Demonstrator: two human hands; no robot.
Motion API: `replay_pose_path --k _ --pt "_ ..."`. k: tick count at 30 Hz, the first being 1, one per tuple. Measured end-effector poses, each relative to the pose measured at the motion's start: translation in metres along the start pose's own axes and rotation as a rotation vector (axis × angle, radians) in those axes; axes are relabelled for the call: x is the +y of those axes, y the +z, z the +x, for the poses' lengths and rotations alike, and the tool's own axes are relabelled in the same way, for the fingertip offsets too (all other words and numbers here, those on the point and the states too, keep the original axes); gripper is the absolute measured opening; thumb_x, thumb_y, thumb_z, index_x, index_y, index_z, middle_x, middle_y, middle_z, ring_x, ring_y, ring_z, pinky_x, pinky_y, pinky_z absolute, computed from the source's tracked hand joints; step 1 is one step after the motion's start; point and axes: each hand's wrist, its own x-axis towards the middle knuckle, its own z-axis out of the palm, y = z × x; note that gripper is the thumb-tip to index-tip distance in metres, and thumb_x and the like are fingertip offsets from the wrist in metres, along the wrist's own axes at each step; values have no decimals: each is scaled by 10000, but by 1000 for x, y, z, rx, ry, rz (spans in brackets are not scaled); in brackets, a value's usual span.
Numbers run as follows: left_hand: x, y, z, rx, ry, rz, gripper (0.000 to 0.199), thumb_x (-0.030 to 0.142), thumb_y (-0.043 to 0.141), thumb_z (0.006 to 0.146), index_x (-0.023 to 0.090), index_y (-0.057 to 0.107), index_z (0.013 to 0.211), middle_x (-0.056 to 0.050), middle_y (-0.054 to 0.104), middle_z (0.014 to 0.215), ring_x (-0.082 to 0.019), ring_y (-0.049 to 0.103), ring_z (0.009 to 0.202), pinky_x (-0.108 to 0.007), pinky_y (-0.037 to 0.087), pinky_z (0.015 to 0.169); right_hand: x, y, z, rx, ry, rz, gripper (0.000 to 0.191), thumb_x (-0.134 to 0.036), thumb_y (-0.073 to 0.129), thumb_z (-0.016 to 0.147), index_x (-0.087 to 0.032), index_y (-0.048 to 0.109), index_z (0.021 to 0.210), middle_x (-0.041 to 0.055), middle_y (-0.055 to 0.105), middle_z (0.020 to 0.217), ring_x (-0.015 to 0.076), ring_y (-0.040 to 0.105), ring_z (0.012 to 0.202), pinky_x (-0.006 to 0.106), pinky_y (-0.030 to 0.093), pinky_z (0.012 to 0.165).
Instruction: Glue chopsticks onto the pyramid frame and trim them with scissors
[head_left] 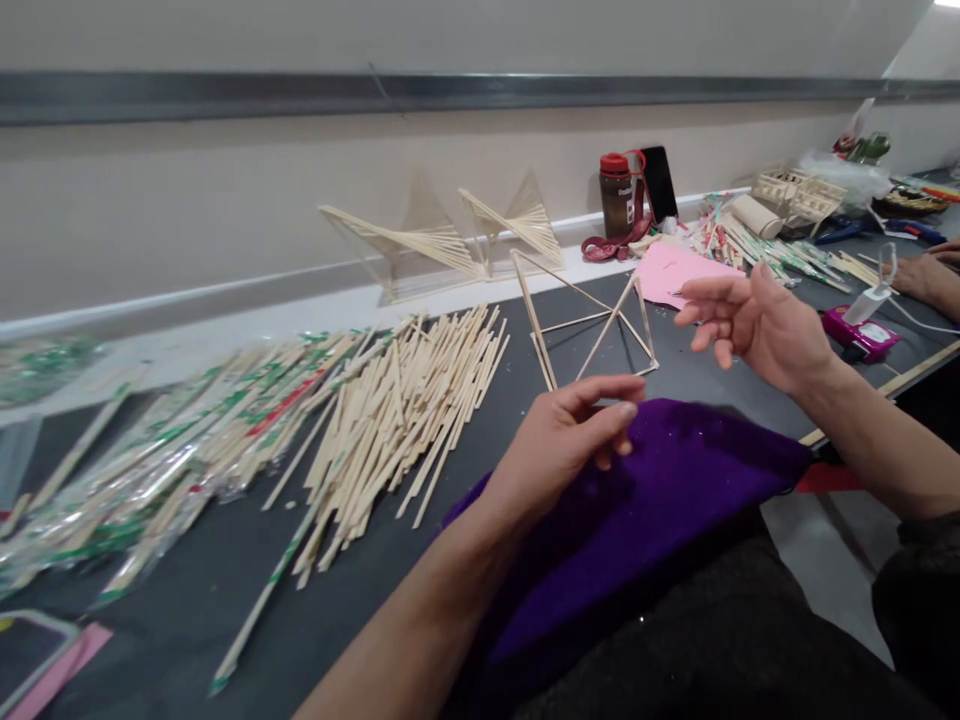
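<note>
Head view – with left hand loosely curved above purple cloth, perhaps laid against dirt, and right hand spread, both seemingly empty – near the stick frame, probably self-supporting on dark table.

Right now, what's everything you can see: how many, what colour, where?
Table: one, dark, below wall
Wall: one, pale, back
Loose sticks: many, pale, left of centre
Wrapped sticks: many, pale, left and right
Stick frame: one, pale, table's centre
Twisted stick models: two, pale, by wall
Bottle: one, dark with red lid, by wall
Phone: one, black, beside bottle
Flat pieces: two, pink, near bottle and bottom left
Cloth: one, purple, table's near edge
Gadget: one, magenta, right
Plug: one, white, by gadget
Clutter: uncounted, mixed colours, far right
Co-worker's hands: count unclear, bare, right edge
Left hand: one, bare, above cloth
Right hand: one, bare, above table
</note>
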Motion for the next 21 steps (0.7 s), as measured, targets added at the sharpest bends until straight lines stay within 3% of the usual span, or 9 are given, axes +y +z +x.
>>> replay_pose_path --k 1,3,5,8,10,12,15,18,21 --pt "3 9 3 -1 19 -54 447 351 762 743 184 723 1156 -100 710 1138 -90 596 588 -220 433 472 1 8 -4 -62 1 6 762 -797 287 928 -169 660 1143 120 714 1012 166 696 750 221 481 455" --pt "5 24 10 -75 31 -153 602 324 806 695 206 661 1267 -116 660 1279 -110 646 655 -218 445 482 4 23 -10 -186 -6 25 760 -796 313 924 -165 654 1175 120 715 1013 174 700 771 228 494 462" --pt "2 34 17 -154 31 -225 613 303 819 683 187 649 1260 -107 716 1127 -151 675 715 -220 463 506 7 34 -13 -301 -20 56 747 -792 379 907 -164 638 1218 122 715 1048 181 703 807 228 506 473" --pt "-6 34 22 -161 38 -210 343 291 789 739 149 715 1043 -54 725 819 -156 669 691 -227 490 537 8 35 -13 -420 -22 57 699 -751 522 869 -182 626 1262 123 700 1164 197 708 907 228 541 529" --pt "-10 29 23 -120 18 -169 205 288 759 778 130 730 904 -33 697 716 -117 628 585 -218 483 516 7 25 -9 -417 -22 5 638 -694 589 863 -196 639 1259 118 686 1217 212 708 964 230 547 551" --pt "-12 23 21 -70 -10 -150 202 301 740 800 117 744 885 -19 678 664 -86 581 502 -207 468 485 7 6 -2 -317 -26 -82 551 -627 616 877 -208 665 1231 110 689 1213 217 713 960 220 515 515" --pt "-13 17 18 -28 -7 -168 257 317 735 804 118 767 963 -12 679 642 -84 587 485 -199 471 471 16 -33 11 -46 -16 -265 387 -501 685 869 -221 716 1134 97 710 1143 205 714 885 218 439 457" --pt "-15 13 17 -36 2 -189 276 326 732 804 122 773 986 -27 705 671 -95 619 507 -200 488 475 30 -84 22 212 44 -444 249 -428 761 803 -205 746 912 96 726 968 207 681 800 264 428 476" --pt "-18 9 19 -45 7 -186 275 335 716 823 130 774 997 -36 716 689 -99 632 519 -203 498 486 34 -143 29 466 -29 -442 291 -501 702 824 -212 687 846 113 706 992 205 649 785 292 408 500"
